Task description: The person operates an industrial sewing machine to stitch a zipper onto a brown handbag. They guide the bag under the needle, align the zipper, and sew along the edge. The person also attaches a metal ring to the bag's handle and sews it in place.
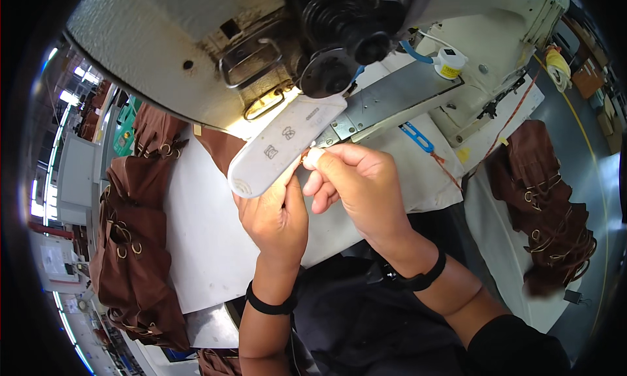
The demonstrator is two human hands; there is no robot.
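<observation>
Two mishaps seem likeliest from this position: a nipped fingertip, or the small orange-brown bit (304, 155) lost from its pinch. The first would come from the fingers sitting so near the working end of the sewing machine (157, 56), should its mechanism run with them there; the pale, round-ended panel (287, 144) hides part of the left hand (271, 219), so a misplaced finger could go unseen. The second would come from so little of the bit showing at the tips of the right hand (369, 187); a light or hasty hold might let it slip beneath the panel. The right thumb and forefinger pinch that bit just to the near side of the steel plate (344, 128), the other fingers curled loosely below. The left fingers run up behind the panel, and whether they grip anything I cannot tell (a brown leather piece (221, 147) shows past the panel's left side, but any link to either hand is hidden). Both forearms reach in from the near side, the left nearly straight, the right slanting from the near right, hands above the white tabletop (196, 245)
</observation>
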